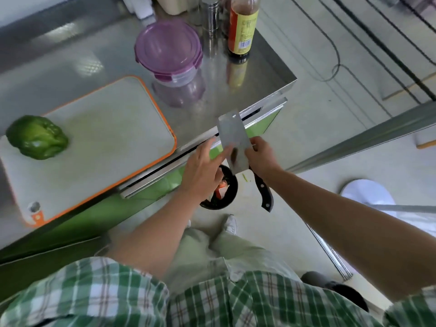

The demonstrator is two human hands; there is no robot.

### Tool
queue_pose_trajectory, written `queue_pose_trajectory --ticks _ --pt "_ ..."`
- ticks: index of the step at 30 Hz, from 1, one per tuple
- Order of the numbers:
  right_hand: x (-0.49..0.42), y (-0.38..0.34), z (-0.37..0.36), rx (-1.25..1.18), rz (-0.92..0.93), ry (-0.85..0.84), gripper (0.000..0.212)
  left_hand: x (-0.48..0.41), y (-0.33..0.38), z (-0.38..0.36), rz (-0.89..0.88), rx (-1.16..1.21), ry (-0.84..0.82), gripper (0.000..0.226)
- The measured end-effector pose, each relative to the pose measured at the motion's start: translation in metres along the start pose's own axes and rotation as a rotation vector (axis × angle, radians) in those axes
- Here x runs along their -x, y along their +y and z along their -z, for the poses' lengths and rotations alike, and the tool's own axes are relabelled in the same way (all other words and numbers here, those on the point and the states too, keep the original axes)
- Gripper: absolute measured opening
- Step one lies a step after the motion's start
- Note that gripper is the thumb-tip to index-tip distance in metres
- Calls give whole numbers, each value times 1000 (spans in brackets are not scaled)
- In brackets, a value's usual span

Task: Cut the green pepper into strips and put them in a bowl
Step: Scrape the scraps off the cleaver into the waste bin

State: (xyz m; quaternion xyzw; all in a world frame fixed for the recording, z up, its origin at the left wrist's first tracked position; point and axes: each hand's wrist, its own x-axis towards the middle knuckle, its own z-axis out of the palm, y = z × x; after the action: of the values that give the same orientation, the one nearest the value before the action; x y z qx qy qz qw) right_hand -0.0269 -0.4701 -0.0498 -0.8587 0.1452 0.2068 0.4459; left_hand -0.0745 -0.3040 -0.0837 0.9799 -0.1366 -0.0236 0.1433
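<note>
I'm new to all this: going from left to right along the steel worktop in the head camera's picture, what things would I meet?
green pepper → purple-lidded container → sauce bottle

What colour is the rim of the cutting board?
The cutting board rim is orange; the head view shows it best.
</note>
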Motion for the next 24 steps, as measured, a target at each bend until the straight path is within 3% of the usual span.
queue_pose_trajectory --ticks 2,4,6,8,10,15,20,24 --pt "-2 -9 -6 25 -1 5 30 4 0 3 11 -58 -50 69" --pt "-3 -14 -8 62 21 17 29 9 -2 2 151 -108 -160 65" --pt "-2 -16 -8 83 48 26 28 14 -3 1 225 -17 -142 71" --pt "1 -15 -8 76 66 26 27 16 0 4 146 32 -134 72" --pt "3 -16 -7 65 85 27 25 16 -4 8 116 16 -134 56" --pt "-1 -38 -15 5 133 27 22 24 -37 28 262 85 107 12" --pt "-7 -78 -51 -57 201 -46 23 39 -84 56 446 80 231 36" --pt "-10 -115 -102 -39 224 -184 30 56 -138 85 649 84 457 20"
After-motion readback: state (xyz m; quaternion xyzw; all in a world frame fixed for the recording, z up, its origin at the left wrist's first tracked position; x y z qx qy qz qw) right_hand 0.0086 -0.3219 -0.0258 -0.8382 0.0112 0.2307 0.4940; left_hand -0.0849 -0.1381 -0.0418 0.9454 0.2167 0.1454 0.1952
